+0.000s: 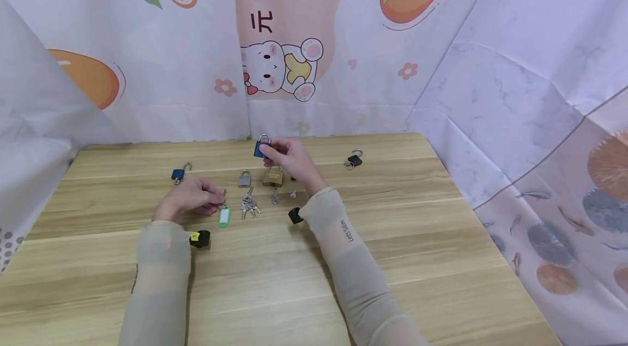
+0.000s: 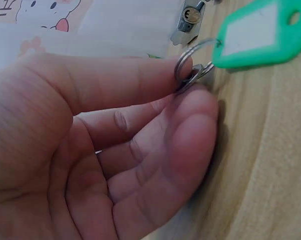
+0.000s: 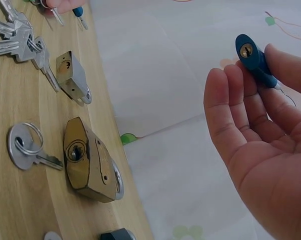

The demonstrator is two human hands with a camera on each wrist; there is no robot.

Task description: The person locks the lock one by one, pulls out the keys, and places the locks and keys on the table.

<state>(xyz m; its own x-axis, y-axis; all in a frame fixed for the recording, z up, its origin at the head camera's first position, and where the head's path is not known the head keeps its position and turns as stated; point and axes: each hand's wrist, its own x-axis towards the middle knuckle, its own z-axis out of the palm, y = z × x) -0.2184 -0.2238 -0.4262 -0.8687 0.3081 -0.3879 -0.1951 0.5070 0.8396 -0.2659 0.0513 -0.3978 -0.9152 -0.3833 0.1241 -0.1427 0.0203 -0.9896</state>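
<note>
My right hand [image 1: 290,159] holds a blue padlock [image 1: 258,149] up above the back of the table, between thumb and fingers. Its shackle points upward in the head view. In the right wrist view, the brass keyhole of this padlock [image 3: 247,50] faces the camera. Lower and to the left, my left hand [image 1: 192,197] pinches a metal key ring [image 2: 183,65] between thumb and fingers. A green key tag [image 1: 223,217] with a white label hangs from that ring. One key shows just above the left fingertips in the head view; the fingers hide part of it.
Between the hands lie a grey padlock [image 1: 244,179], a brass padlock [image 1: 272,177], a bunch of keys [image 1: 248,207] and a single key [image 1: 275,196]. An unlocked blue padlock [image 1: 177,174] lies at left, an unlocked black padlock [image 1: 355,161] at right. A printed curtain [image 1: 206,117] stands behind the table.
</note>
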